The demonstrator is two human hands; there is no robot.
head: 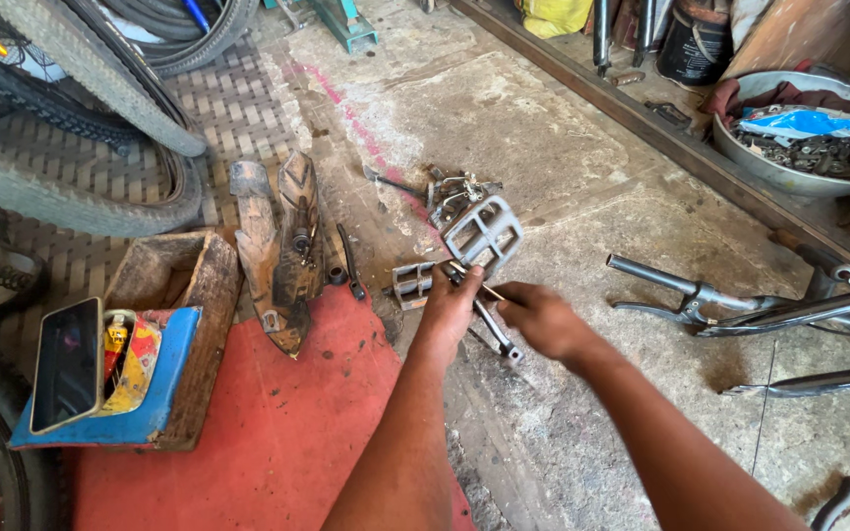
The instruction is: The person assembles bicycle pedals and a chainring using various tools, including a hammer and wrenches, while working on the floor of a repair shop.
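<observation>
left hand (450, 300) fingers closed on grey metal bicycle pedal (482, 234), steadying it | right hand (541, 317) grips dark metal crank arm (492, 326) for leverage | both low over concrete floor (563, 147)

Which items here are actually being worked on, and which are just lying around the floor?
In hand:
- left hand on the grey pedal
- right hand on the metal crank arm

Lying about:
- second pedal
- mudguard pieces
- wooden box
- phone
- tyres
- bike frame
- metal bowl of parts
</observation>
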